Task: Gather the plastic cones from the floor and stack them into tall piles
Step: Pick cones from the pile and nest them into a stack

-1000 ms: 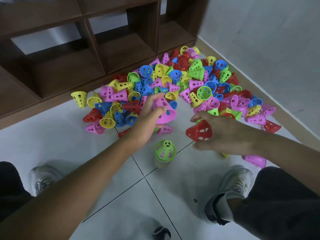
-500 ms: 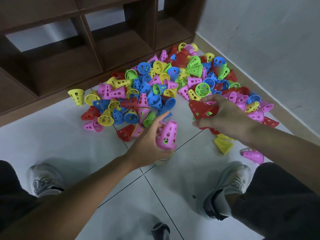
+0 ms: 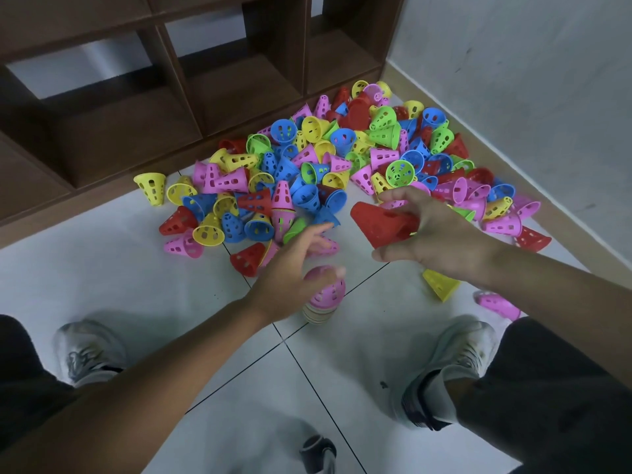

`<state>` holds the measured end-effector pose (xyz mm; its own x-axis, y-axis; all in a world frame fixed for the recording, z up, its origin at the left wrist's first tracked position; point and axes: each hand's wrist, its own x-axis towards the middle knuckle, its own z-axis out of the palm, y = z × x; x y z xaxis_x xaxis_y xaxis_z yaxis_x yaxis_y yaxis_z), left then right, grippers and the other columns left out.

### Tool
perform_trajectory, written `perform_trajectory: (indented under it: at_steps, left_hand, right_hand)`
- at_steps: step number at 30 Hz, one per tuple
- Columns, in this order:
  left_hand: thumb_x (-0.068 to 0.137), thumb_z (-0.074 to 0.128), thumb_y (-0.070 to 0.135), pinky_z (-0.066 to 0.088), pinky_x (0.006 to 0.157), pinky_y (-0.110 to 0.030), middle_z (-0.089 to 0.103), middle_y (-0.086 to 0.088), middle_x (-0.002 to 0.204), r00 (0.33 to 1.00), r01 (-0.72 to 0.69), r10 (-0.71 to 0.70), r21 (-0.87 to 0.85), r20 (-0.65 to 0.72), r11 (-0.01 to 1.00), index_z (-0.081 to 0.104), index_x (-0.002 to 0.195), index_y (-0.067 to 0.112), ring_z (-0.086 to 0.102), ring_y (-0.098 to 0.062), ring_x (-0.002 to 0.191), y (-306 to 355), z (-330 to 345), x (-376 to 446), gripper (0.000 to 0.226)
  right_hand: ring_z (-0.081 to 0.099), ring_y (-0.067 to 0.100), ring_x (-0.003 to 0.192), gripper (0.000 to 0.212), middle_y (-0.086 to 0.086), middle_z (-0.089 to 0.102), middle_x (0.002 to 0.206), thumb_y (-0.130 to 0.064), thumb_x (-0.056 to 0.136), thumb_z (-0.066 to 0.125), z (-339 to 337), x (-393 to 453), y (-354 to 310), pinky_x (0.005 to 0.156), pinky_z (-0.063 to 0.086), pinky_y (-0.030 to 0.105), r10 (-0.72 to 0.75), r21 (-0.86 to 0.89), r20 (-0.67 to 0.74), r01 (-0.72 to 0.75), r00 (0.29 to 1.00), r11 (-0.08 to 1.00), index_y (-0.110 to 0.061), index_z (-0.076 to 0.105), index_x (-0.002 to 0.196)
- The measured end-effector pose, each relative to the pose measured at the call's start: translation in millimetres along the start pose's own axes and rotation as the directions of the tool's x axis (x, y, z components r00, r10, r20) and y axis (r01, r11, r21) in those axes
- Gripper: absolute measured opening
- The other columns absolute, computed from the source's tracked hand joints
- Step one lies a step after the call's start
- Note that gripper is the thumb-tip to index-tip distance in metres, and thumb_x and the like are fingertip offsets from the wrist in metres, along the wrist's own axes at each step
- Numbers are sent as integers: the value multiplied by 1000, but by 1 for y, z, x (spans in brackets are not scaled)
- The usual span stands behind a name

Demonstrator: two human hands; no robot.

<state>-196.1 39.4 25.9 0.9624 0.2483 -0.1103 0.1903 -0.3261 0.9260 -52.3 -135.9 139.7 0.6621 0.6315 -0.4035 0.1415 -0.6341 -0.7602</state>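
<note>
The left hand point(image 3: 297, 268) hovers with loose, empty fingers just left of the stack point(image 3: 323, 299), which stands on the floor point(image 3: 102, 275) topped by a pink cone. Right of the stack, the right hand point(image 3: 441, 241) grips 1 red cone point(image 3: 381, 224) before the loose cone heap point(image 3: 342, 159)

Single head-worn wide-angle view, looking steeply down and forward from close above the white tiled floor point(image 3: 102, 268); brown shelving point(image 3: 205, 80) upper left, grey wall point(image 3: 513, 80) upper right.
</note>
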Motion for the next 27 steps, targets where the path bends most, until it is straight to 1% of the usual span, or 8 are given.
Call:
perform_trajectory:
  at_steps: [2,6,8,12,14,17,21,27]
  left_hand:
    - [89,68,47,48,99,-24,66,10,119,998,-10,3,-114,-58,993,57,135,27,59,0,116,14,-2,7,51]
    - [88,63,51,51,103,-37,73,0,113,999,-5,-7,-323,-37,946,67,119,18,67,-15,111,37,1,18,45]
    - [89,65,50,50,106,-47,73,-7,112,999,27,-35,-430,-12,902,68,117,18,68,-22,111,44,6,20,42]
    - [92,62,30,55,101,-39,73,-10,114,997,60,-78,-604,-3,795,67,117,12,69,-22,111,58,14,20,31]
    - [95,64,23,55,99,-37,73,-11,115,998,28,-58,-605,-30,796,66,115,11,69,-23,111,61,15,19,24]
    - [96,67,21,55,95,-32,75,2,104,994,-64,18,-464,-103,883,66,108,18,71,-14,102,57,10,18,12]
    - [90,73,32,59,91,-38,75,7,101,995,-79,71,-132,-68,988,63,108,25,71,-8,100,41,-1,14,22]
    - [82,68,54,56,87,-39,69,13,97,996,-48,26,281,82,958,61,114,33,64,-5,93,14,-1,4,39]
  right_hand:
    - [68,2,93,81,-16,56,121,-16,71,90,2,-1,-1,73,53,8,-31,11,16,31,999,999,-40,47,136]
    - [68,0,94,92,-17,53,125,-10,69,90,9,-4,-5,84,59,22,-114,44,42,112,993,993,-46,42,139]
    - [65,-7,98,97,-16,50,130,-9,68,91,12,-6,-7,85,58,22,-141,64,50,138,989,988,-49,40,141]
    - [61,-3,112,103,-16,47,138,-20,67,93,15,-6,-5,95,55,23,-162,16,55,161,985,987,-54,34,143]
    - [55,-1,122,107,-16,45,142,-26,66,94,14,-5,-2,100,52,27,-144,-20,70,146,987,989,-55,29,146]
    - [46,4,133,114,-12,40,148,-34,63,94,12,-1,5,108,46,32,-110,-70,96,117,989,991,-51,24,151]
    - [48,10,129,114,-9,42,146,-30,64,94,10,3,14,106,49,39,-23,-107,132,38,991,993,-45,24,152]
    - [52,12,122,109,-7,45,140,-23,69,92,11,7,32,99,52,38,51,-189,186,-15,981,982,-42,25,153]
